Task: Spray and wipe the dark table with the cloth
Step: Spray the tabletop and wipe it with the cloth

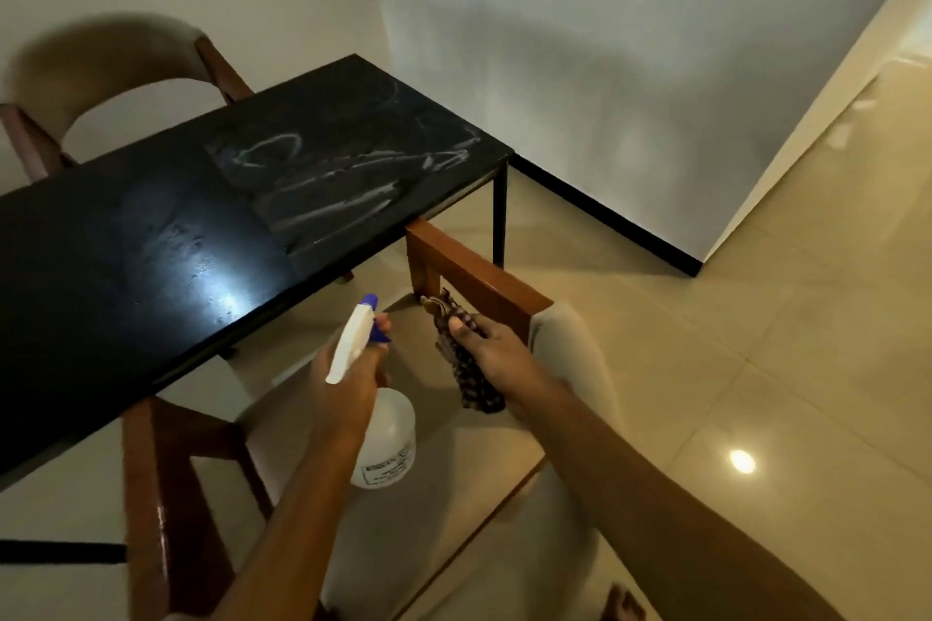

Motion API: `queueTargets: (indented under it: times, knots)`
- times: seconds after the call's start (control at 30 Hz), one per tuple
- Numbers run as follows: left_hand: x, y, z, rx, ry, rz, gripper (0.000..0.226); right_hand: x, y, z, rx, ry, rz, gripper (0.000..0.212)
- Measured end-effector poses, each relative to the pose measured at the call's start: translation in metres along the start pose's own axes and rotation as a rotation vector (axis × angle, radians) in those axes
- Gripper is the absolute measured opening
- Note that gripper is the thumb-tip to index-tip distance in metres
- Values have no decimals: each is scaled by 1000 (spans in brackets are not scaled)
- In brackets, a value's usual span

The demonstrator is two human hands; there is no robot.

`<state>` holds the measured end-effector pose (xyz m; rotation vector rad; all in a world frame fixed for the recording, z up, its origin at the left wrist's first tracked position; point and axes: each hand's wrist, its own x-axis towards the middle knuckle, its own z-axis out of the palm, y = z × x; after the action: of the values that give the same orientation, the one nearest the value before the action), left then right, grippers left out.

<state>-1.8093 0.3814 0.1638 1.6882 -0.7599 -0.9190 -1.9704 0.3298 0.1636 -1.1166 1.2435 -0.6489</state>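
A: Well, dark table (151, 267) ahead and left, whitish smears (343, 166) streaked across its far right end.
B: Patterned cloth (466, 368) hangs just off the near edge, right hand (497, 350) clenched round it, thumb on top.
A: Left hand (348, 378) grips the spray bottle (386, 439) beside it, fingertip at the blue trigger, nozzle toward the tabletop.
B: Both over a wooden chair (474, 277), glossy tiled floor (756, 318) off right

Glossy dark table (151, 237) spanning 9 to 12 o'clock, whitish smears at its far-right end; white spray bottle (386, 439), purple nozzle, 7 o'clock; bunched patterned cloth (466, 368), 6 o'clock.
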Motion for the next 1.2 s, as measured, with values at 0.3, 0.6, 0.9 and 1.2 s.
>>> queueTargets:
  times: [0.3,0.6,0.9,1.2]
  knots:
    - [-15,58,100,-5,184,97,36,19,-30,-122,379,-181,54,38]
    - [2,70,136,-41,373,41,30,84,-64,-158,415,-320,156,43]
    - [67,94,164,-5,513,-46,28,195,-98,-170,245,-557,184,45]
    - [122,86,153,185,656,-314,23,303,-142,-140,228,-637,188,39]
